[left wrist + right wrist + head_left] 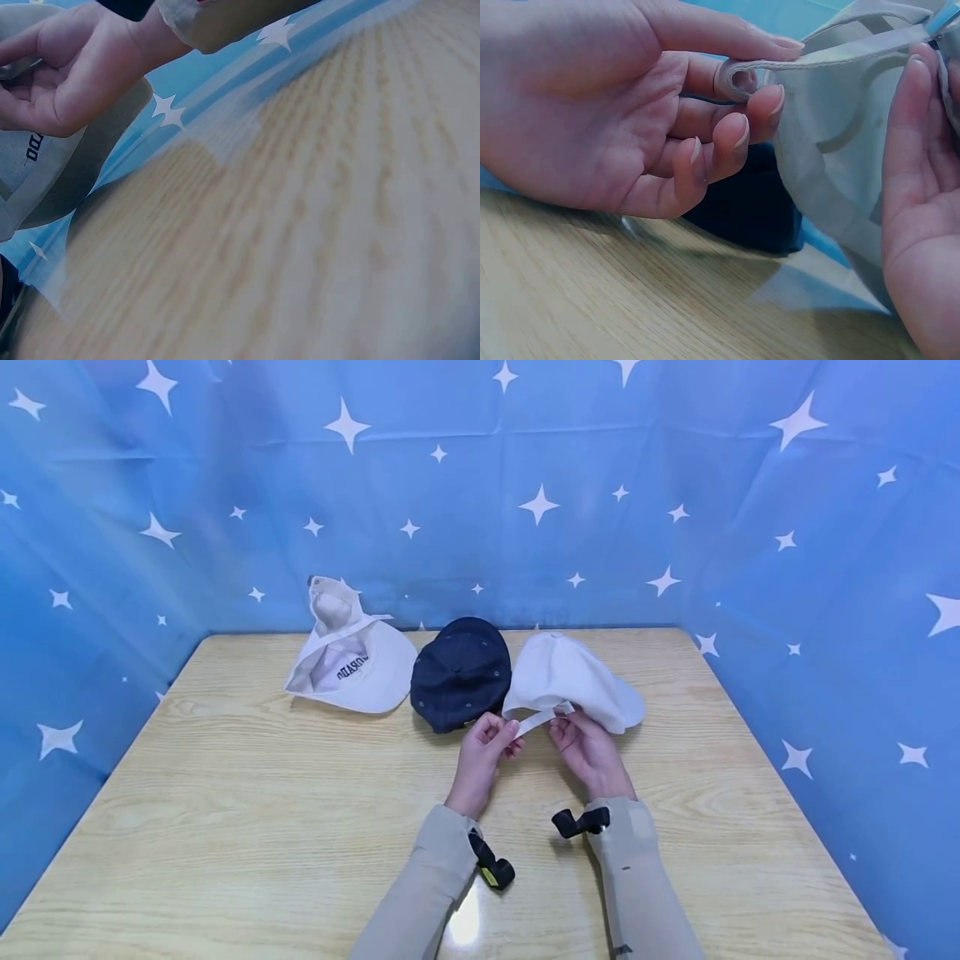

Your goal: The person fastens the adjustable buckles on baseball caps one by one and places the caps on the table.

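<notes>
A white baseball cap (558, 672) sits at the right of the row, its brim pointing right. My left hand (483, 756) pinches the free end of its back strap (534, 721) between thumb and fingers. At the cap's back edge, my right hand (588, 752) holds the strap by its buckle (564, 709). In the right wrist view the strap (847, 54) stretches between the two hands, its end folded into a loop. A hand (82, 71) beside a white lettered cap (64, 176) shows in the left wrist view, partly cut off.
Left of the held cap lies a dark navy cap (461, 672). Another white cap (382, 672) with dark lettering is tipped on its side farther left. They lie along the back of the wooden table (262, 827), against a blue starred curtain (450, 543).
</notes>
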A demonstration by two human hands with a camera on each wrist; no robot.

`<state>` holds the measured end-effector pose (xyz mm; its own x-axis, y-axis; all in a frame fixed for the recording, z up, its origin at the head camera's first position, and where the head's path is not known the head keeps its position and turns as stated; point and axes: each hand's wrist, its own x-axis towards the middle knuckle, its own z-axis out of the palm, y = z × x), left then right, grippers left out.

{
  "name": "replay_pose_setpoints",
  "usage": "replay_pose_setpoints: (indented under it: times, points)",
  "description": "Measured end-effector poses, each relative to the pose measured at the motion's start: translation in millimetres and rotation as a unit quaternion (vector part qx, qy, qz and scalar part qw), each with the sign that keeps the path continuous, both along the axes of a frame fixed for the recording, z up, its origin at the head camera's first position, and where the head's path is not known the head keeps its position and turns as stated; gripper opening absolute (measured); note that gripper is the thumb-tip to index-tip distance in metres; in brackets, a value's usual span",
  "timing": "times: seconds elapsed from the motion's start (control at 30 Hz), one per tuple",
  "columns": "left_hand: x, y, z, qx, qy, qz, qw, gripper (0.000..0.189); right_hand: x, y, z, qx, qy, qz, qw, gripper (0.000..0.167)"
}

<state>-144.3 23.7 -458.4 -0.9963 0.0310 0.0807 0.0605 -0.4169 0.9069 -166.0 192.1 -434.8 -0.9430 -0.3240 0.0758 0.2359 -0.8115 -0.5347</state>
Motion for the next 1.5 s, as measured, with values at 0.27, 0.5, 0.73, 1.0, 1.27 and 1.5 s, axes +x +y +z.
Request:
replay_pose_setpoints:
  times: [0.27,0.5,0.73,1.0,1.27,1.5]
  points:
    - [1.1,1.3,1.1,0.010,0.000,-0.002,1.0000,0.024,0.5,3.6,-2.7,-0.024,0.007,0.002,0.9997,0.013]
    - [-1.1,-1.4,0.1,-0.004,0.011,-0.002,0.9999,0.020,-0.8,-0.7,0.4,0.019,0.007,0.006,0.9998,0.007]
    - [-1.3,-2.4,0.3,-0.026,0.017,-0.004,0.9995,0.024,-0.2,-3.5,1.3,0.057,0.007,0.005,0.9983,0.008]
    - [-1.5,-3.5,0.2,-0.030,0.018,0.001,0.9994,0.026,0.0,-6.0,1.8,0.087,0.007,0.004,0.9962,0.009]
    - [-0.9,-3.7,1.3,-0.028,0.021,-0.001,0.9994,0.025,-0.8,-6.8,2.4,0.128,0.036,0.016,0.9910,0.007]
    - [-0.2,-3.9,2.4,-0.036,0.012,-0.007,0.9993,0.027,-1.0,-8.8,1.8,0.198,0.045,0.019,0.9790,0.014]
